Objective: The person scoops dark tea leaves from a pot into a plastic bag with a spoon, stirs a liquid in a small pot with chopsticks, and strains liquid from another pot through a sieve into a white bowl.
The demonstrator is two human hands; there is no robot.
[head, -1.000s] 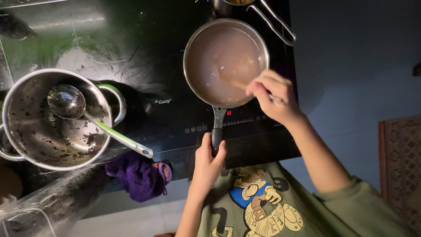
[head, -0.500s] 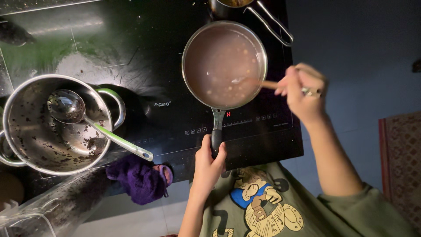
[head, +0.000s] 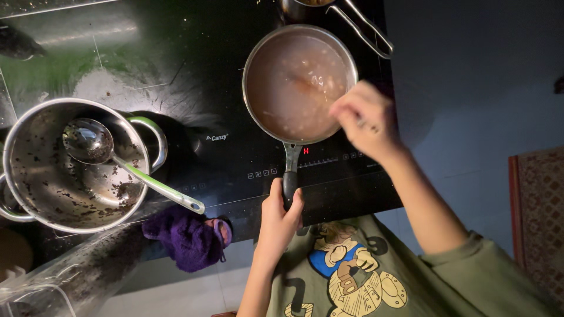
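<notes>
While left fingers [head: 281,212] clasp the saucepan handle [head: 290,176], right fingers [head: 359,117] pinch a spoon [head: 308,86].

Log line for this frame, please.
left hand grips pan handle | right hand stirs pan | stockpot, ladle aside

black cooktop [head: 194,70], saucepan [head: 294,123], steel pot [head: 47,176]

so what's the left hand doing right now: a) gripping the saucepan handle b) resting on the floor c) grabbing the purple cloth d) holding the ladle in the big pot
a: the left hand is closed around the dark handle of the saucepan, steadying it on the black cooktop, apart from ladle and cloth.
</notes>
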